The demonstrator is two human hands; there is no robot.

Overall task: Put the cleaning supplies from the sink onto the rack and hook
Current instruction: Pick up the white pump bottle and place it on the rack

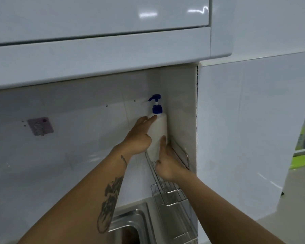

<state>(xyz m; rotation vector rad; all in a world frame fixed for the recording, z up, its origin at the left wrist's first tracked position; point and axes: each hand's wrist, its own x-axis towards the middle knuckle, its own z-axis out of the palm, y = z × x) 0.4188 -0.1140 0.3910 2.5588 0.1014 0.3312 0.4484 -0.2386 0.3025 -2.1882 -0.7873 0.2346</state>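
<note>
A person is seating a white pump bottle with a blue dispenser head into the top tier of a wire rack fixed in the corner of a tiled wall, just above the steel sink. The left hand is pressing against the bottle's left side, its fingers lying nearly straight and reaching up towards the blue collar, more a steadying palm than a closed grip. The right hand is cupping the bottle's lower right side, its thumb running up the white wall and the other fingers curling around the base where it is meeting the rack's top rail; how tightly they are closing behind the bottle cannot be told. The bottle is standing upright, close against the side wall, and its foot is hidden by the hands, so whether it is already resting on the wire is unclear. This looks like the placing step for the bottle, nearly done. The next move is calling for the bottle to be let down until it is sitting square within the rail, then for both hands to be easing off without tipping it. An adhesive hook is waiting empty on the back wall well to the left, and any item meant for it is not in view.
</note>
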